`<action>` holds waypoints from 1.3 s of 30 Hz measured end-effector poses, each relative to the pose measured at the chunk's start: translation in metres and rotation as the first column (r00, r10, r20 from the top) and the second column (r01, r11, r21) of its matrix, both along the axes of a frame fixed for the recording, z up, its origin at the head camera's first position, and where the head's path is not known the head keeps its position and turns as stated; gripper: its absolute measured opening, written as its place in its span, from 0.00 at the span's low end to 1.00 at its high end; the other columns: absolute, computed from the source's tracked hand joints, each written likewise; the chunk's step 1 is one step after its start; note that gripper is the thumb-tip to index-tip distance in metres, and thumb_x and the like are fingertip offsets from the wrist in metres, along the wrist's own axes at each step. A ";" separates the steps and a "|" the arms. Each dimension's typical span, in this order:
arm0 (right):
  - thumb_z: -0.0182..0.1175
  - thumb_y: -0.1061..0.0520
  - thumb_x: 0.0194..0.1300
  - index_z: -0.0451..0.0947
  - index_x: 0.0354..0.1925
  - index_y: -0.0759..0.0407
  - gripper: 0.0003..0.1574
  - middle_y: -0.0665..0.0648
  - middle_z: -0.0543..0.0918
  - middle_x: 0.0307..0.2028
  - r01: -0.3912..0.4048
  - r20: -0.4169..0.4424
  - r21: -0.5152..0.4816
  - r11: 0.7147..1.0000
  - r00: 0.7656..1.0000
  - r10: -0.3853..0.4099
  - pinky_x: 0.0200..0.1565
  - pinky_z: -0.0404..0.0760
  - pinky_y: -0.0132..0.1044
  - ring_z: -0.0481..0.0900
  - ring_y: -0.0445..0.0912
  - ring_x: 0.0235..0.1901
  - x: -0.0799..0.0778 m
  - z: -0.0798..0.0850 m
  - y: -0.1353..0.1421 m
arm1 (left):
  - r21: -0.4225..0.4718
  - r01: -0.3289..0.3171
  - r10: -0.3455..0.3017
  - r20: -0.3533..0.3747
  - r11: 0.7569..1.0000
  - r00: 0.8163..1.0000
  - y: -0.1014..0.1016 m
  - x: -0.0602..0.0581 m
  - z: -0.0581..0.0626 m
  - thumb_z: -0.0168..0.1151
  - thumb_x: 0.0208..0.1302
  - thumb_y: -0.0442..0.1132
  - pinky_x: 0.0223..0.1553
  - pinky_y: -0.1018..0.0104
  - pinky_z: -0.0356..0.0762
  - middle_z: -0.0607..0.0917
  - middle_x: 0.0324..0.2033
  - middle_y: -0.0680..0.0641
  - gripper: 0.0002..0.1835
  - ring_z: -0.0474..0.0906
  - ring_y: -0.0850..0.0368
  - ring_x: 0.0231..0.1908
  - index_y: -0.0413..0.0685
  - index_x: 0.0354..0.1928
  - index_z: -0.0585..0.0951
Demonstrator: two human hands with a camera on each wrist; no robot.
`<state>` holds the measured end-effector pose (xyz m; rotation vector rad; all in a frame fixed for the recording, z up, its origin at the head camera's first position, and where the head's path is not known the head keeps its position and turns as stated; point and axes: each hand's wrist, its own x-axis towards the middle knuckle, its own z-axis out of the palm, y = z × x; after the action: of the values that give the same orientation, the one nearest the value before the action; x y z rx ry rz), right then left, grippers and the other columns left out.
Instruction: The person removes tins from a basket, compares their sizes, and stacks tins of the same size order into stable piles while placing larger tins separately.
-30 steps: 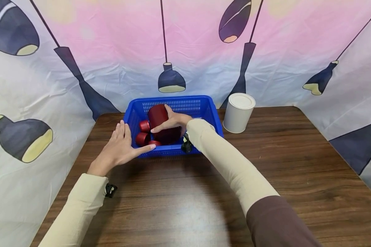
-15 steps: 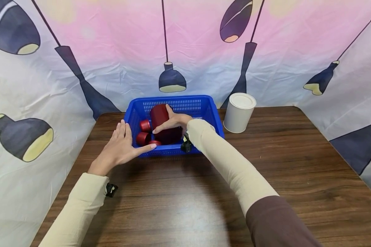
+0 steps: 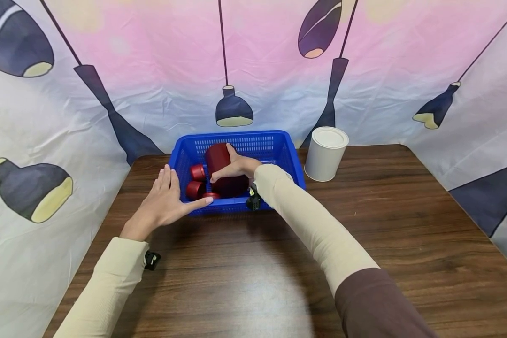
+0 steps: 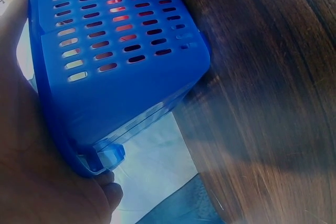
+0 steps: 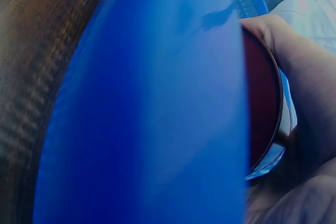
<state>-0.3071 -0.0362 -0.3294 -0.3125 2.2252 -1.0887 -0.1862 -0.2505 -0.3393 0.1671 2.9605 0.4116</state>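
In the head view, a dark red cylinder (image 3: 217,157) like a canister lies on its side in a blue perforated plastic basket (image 3: 232,202). My right hand (image 3: 238,167) grips it, thumb on the near side; the other fingers are mostly hidden. Several smaller red pieces lie to its left, including a lid-like cap (image 3: 197,172) and a short round cup (image 3: 195,189). My left hand (image 3: 156,206) rests with straight fingers at the basket's left side, its thumb along the near rim. The right wrist view shows the basket wall covering much of the cylinder's round end (image 5: 262,98).
A white can (image 3: 326,155) with a lid stands upright on the wooden table (image 3: 384,211), just right of the basket. Behind the table hangs a cloth backdrop (image 3: 165,61) printed with lamps.
The dark red cylinder has shifted slightly right inside the basket with my right hand, away from the small red pieces. My left hand has stayed at the basket's corner.
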 end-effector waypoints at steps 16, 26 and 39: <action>0.75 0.39 0.54 0.19 0.78 0.28 0.82 0.58 0.56 0.73 0.060 -0.070 -0.023 0.998 0.996 -0.062 0.48 0.83 0.61 0.68 0.60 0.63 -0.002 0.008 0.020 | -0.015 0.004 -0.004 0.017 1.000 1.000 0.000 -0.002 0.000 0.45 0.57 0.84 0.73 0.33 0.32 0.26 0.75 0.27 0.73 0.22 0.28 0.74 0.24 0.75 0.34; 0.76 0.42 0.54 0.21 0.78 0.29 0.82 0.60 0.56 0.73 0.054 -0.122 -0.162 0.985 0.990 -0.074 0.49 0.81 0.65 0.67 0.60 0.65 0.004 0.028 0.039 | -0.010 -0.001 0.001 0.010 1.000 1.000 0.000 0.000 0.000 0.46 0.57 0.84 0.72 0.32 0.34 0.26 0.75 0.27 0.73 0.23 0.28 0.74 0.25 0.75 0.34; 0.76 0.43 0.54 0.22 0.79 0.29 0.81 0.58 0.57 0.72 0.066 -0.228 -0.255 0.965 0.965 -0.126 0.51 0.82 0.54 0.70 0.55 0.61 0.006 0.045 0.068 | -0.005 -0.009 0.009 -0.004 1.000 1.000 0.001 0.001 0.000 0.46 0.56 0.84 0.72 0.31 0.35 0.27 0.75 0.27 0.73 0.24 0.28 0.75 0.26 0.76 0.34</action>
<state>-0.3012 0.0323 -0.2847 -0.4688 2.3392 -1.4524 -0.1857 -0.2497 -0.3390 0.1548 2.9667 0.4047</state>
